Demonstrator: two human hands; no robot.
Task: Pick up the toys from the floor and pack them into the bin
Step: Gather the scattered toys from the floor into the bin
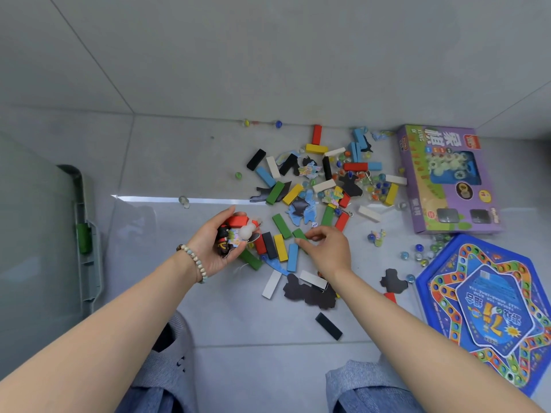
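Note:
Coloured wooden blocks (320, 186), glass marbles (377, 187) and dark puzzle pieces (310, 292) lie scattered over the grey floor. My left hand (222, 242) is palm up and cradles a bundle of small toys (238, 231): a red block, a pale ball, a dark figure and a printed piece. My right hand (326, 247) is lowered over the pile, its fingertips pinching a green block (299, 235). The clear plastic bin (86, 234) with green latches stands at the left edge.
A purple game box (447, 177) lies at the right. Below it sits a blue hexagonal checkers board (489, 308) with marbles beside it. Loose marbles (278, 124) rest along the far tile seam. My shoes (176, 353) and jeans fill the bottom edge.

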